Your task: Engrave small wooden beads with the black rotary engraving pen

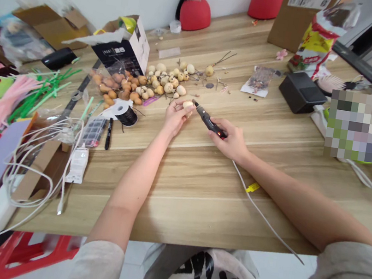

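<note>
Pinched between the fingers of my left hand (175, 118) is a small pale nut-like piece (188, 105). My right hand (230, 140) wraps around a black rotary tool (206, 117), which has small lit orange marks near the grip. The tool's tip points at the pale piece; whether they touch I cannot tell. A white cable (258, 206) with a yellow tag (253, 187) runs from under my right hand toward the table's front edge. Just beyond my left hand lies a pile of pale round nut-like pieces (169, 87), with browner ones (129, 85) to its left.
On the left are a spool of black cord (127, 116), a black marker (109, 133), tangled white cables (36, 159) and pink and green craft stems (13, 99). A black box (301, 94) and a packet of small brown bits (258, 79) lie at the right.
</note>
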A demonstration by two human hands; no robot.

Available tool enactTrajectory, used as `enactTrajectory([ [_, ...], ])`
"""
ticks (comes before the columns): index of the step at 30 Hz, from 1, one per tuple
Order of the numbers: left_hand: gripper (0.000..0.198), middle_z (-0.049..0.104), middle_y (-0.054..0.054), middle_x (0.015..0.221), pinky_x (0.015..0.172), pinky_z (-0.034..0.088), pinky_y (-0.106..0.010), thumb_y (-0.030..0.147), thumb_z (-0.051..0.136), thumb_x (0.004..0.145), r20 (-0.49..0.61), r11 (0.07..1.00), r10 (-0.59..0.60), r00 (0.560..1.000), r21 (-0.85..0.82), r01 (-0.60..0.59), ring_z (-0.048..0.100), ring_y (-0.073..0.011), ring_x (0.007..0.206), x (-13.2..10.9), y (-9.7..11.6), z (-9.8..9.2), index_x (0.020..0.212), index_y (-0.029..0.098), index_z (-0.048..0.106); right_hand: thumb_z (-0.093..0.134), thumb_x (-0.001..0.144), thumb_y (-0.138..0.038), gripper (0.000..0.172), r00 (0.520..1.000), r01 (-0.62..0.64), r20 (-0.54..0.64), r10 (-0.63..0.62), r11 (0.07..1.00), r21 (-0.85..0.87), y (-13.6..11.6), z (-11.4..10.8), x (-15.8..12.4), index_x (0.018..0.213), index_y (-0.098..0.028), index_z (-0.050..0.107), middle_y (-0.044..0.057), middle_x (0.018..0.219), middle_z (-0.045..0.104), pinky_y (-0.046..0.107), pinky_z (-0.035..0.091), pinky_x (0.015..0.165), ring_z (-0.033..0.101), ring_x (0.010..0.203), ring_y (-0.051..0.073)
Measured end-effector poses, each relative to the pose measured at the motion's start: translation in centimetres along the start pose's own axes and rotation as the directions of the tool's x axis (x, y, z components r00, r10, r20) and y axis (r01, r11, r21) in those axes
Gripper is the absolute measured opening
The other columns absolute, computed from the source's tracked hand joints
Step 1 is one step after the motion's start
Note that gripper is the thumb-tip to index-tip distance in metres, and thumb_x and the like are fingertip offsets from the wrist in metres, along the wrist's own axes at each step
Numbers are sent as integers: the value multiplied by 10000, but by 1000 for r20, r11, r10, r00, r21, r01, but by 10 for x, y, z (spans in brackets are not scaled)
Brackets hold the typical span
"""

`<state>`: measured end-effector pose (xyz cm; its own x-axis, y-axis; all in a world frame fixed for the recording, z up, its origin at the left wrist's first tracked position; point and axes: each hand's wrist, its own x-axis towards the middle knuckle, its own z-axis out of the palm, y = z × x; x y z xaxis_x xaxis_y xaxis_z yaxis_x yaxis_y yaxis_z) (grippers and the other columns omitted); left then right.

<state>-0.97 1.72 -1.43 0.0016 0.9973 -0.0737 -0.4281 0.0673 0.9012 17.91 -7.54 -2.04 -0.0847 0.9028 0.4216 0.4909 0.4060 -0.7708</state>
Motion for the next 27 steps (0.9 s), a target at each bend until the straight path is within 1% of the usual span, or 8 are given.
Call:
enactTrajectory([
  [3, 416, 720, 27, 791, 737, 498, -233, 142, 899, 567, 3, 1000, -1, 1000, -1, 1, 691, -113, 804, -1, 1, 1, 808, 211, 568, 610, 791, -334, 407, 1000, 8, 0, -8, 1000, 1, 0, 0, 0, 1155, -172, 689, 44, 809, 748, 306, 485, 607, 564, 563, 158],
  [9, 411, 724, 25, 795, 745, 497, -236, 154, 905, 563, -6, 1000, -4, 1000, 9, 4, 695, -122, 833, -1, 1, 1, 802, 210, 575, 611, 778, -330, 399, 1000, -3, -7, 3, 1000, 4, 0, 0, 0, 1139, -180, 692, 47, 823, 756, 310, 489, 606, 554, 548, 158],
  [14, 405, 723, 29, 769, 680, 488, -213, 149, 903, 564, 8, 1000, 10, 1000, 3, -10, 679, -100, 750, -1, 1, 2, 789, 208, 572, 609, 775, -338, 409, 1000, -2, -14, 2, 1000, 5, -2, 0, 0, 1136, -167, 693, 47, 793, 746, 309, 484, 591, 538, 528, 152],
  [17, 419, 714, 41, 754, 677, 494, -207, 153, 908, 554, -6, 1000, 5, 1000, 7, -5, 665, -85, 715, -2, 1, 2, 786, 211, 564, 608, 784, -341, 410, 1000, 0, -9, 0, 1000, -5, -2, 0, 0, 1146, -166, 687, 37, 756, 731, 308, 480, 586, 526, 517, 148],
  [24, 436, 716, 27, 833, 767, 503, -232, 198, 906, 555, -6, 999, -5, 1000, 35, 6, 691, -116, 867, -1, 0, 0, 830, 218, 567, 613, 795, -353, 397, 1000, 7, -10, -7, 1000, -11, 0, 0, 0, 1144, -181, 687, 34, 766, 738, 305, 482, 587, 532, 523, 150],
  [27, 434, 728, 13, 860, 767, 507, -234, 186, 908, 551, -3, 1000, 2, 1000, 31, -2, 700, -131, 901, 0, -1, -1, 829, 212, 575, 618, 796, -356, 392, 1000, 8, -18, -9, 1000, -12, 0, 0, -1, 1139, -182, 693, 34, 762, 740, 306, 487, 588, 535, 526, 150],
])
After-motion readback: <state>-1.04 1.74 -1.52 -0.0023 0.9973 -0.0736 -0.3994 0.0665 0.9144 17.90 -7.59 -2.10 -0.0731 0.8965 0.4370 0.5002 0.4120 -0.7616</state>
